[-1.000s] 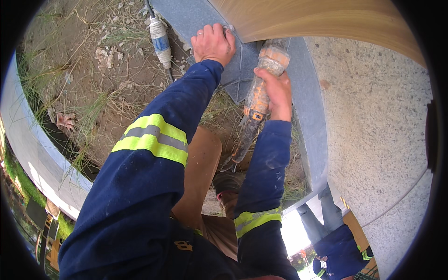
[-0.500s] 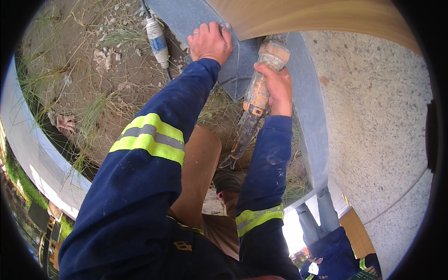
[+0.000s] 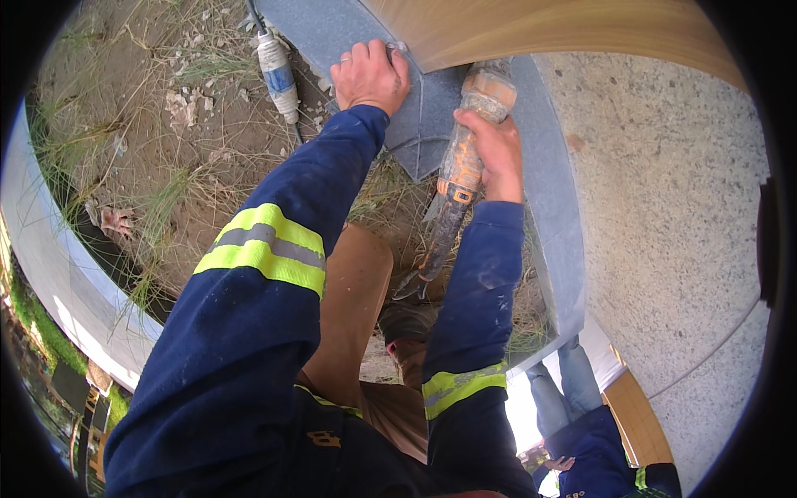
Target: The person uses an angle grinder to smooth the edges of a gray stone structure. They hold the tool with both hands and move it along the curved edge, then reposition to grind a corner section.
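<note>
My right hand (image 3: 496, 158) is wrapped round the body of a dusty orange-and-grey angle grinder (image 3: 459, 170). The grinder's head end points away from me, up to the edge of the wood-coloured panel, and its tip is hidden there. From its rear end a dark cord hangs down toward my boot. My left hand (image 3: 371, 79) lies on the grey stone slab (image 3: 320, 29), fingers bent and closed. A small pale bit shows by its fingertips; what they hold, if anything, is hidden.
A wood-coloured curved panel (image 3: 548, 33) stands ahead. Left of my hands, a taped white-and-blue cable connector (image 3: 278, 76) lies on soil with dry grass and rubble. To the right is a speckled concrete surface (image 3: 664, 183) with a thin cable. Another person (image 3: 581, 448) stands at the lower right.
The grinder and my right hand have shifted very slightly, the cord end swinging a little. My left hand stays almost in place. The other person's hand and body have moved a bit.
</note>
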The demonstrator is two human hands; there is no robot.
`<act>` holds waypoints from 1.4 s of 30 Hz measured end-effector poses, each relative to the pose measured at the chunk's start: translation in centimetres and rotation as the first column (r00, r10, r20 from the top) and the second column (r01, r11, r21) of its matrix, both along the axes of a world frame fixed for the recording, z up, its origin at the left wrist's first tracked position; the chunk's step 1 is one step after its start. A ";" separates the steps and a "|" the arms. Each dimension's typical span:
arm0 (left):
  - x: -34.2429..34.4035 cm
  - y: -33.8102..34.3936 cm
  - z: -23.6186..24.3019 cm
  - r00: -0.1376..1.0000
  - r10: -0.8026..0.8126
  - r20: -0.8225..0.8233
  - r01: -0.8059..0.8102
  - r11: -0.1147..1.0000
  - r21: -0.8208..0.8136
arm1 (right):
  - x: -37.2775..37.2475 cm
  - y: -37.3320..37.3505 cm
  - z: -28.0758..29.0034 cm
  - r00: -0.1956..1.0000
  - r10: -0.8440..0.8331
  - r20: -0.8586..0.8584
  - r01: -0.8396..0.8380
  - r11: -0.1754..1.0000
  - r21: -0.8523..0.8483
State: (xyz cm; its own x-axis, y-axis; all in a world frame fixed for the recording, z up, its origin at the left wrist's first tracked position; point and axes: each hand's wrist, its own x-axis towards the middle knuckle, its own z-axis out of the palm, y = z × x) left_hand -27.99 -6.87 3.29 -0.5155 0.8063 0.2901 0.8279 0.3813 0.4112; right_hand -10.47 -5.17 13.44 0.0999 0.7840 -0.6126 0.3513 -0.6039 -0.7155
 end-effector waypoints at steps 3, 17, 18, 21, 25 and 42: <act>-0.1 0.0 -0.1 1.000 -0.002 -0.001 0.002 1.000 -0.012 | -0.3 0.3 0.2 0.999 -0.042 0.009 0.042 0.999 -0.035; 0.0 0.0 0.1 1.000 -0.002 0.013 0.003 1.000 -0.009 | -0.1 1.0 0.2 0.998 -0.059 -0.009 0.059 0.998 0.000; 0.0 0.0 0.2 1.000 -0.004 0.017 0.004 1.000 -0.011 | 0.0 1.1 0.1 0.998 -0.062 -0.010 0.062 0.998 0.001; 0.0 0.0 0.2 1.000 -0.005 0.019 0.005 1.000 -0.014 | 0.3 1.4 -0.1 0.999 -0.045 -0.017 0.045 0.999 0.015; -0.1 0.0 0.0 1.000 -0.003 0.009 0.003 1.000 -0.008 | 0.4 1.7 -0.4 0.998 -0.052 -0.028 0.052 0.999 0.008; -0.1 -0.1 -0.1 1.000 -0.010 0.013 0.011 1.000 -0.024 | 0.9 2.8 0.0 0.998 -0.062 -0.007 0.062 0.998 -0.032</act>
State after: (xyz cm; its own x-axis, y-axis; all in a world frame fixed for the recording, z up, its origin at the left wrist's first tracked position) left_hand -28.05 -6.96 3.21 -0.5105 0.8185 0.2635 0.8266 0.3826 0.4127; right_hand -9.56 -2.36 13.45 0.1429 0.7566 -0.6380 0.3072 -0.6467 -0.6981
